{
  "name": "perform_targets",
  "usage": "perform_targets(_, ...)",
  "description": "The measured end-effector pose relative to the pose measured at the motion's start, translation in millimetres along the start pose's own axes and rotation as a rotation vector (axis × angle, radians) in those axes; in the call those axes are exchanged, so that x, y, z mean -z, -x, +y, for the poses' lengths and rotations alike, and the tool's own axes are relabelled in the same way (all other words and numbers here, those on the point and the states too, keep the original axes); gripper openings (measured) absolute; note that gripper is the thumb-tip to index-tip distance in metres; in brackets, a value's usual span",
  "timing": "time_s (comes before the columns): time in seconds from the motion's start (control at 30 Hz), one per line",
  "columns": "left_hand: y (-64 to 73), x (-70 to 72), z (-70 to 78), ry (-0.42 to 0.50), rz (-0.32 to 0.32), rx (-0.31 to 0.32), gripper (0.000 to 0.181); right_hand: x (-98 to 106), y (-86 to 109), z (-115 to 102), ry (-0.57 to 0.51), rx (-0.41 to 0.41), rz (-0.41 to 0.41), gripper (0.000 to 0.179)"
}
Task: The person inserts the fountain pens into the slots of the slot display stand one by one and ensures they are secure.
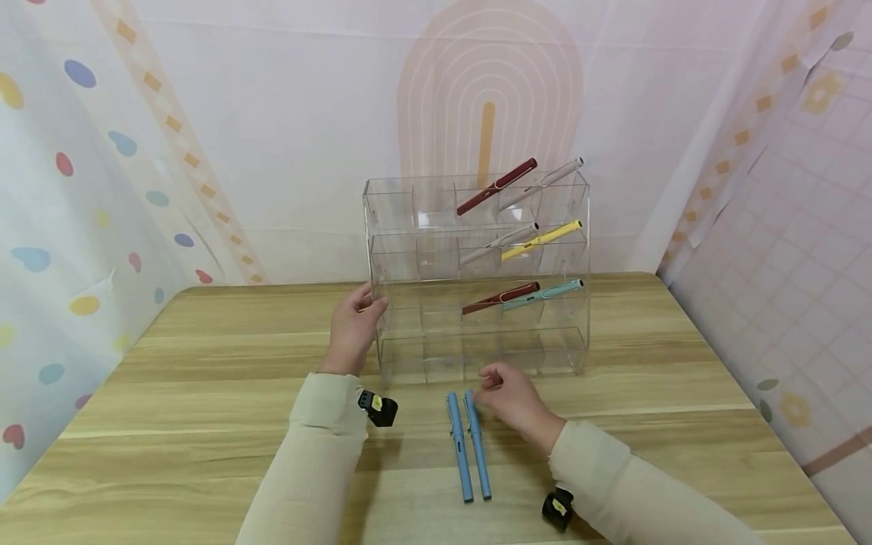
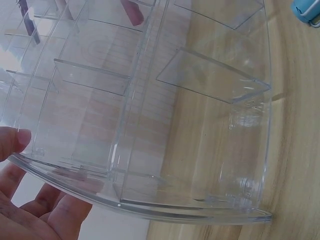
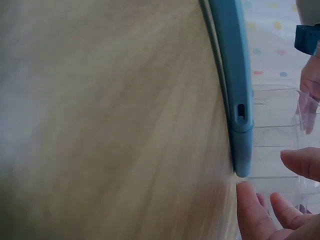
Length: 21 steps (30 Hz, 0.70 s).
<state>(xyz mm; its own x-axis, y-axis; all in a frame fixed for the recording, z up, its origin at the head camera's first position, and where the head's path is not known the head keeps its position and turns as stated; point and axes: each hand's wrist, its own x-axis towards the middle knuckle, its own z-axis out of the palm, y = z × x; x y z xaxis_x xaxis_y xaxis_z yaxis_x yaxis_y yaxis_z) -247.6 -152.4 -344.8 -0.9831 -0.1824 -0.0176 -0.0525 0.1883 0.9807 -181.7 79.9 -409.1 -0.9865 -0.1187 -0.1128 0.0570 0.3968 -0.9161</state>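
Observation:
On the wooden table stands a clear acrylic pen rack [image 1: 443, 362] with several tiers of compartments. My left hand [image 1: 353, 329] grips its left side wall, thumb inside and fingers outside in the left wrist view. Two blue pens [image 1: 459, 446] lie side by side in front of the rack, their clips toward it. My right hand [image 1: 514, 401] is just beside the far end of the right-hand blue pen [image 1: 481, 458]. From the right wrist, thumb and fingers [image 3: 252, 212] are parted around nothing, near the pen's tip end; contact is unclear.
Slanting in the rack's middle and right columns are dark red pens [image 1: 500, 185], pale pens [image 1: 552, 175], a yellow pen [image 1: 545, 238] and a teal pen [image 1: 545, 295]. A patterned curtain [image 1: 306, 151] hangs behind and beside the table [image 1: 225, 424].

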Motion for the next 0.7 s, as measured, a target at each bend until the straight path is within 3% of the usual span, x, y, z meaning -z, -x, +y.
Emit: perform_targets(0.7,1.2,0.3,2.5,0.001,-0.003,0.026,0.047,-9,-4.4,-10,0.314,0.053,-0.164,0.051)
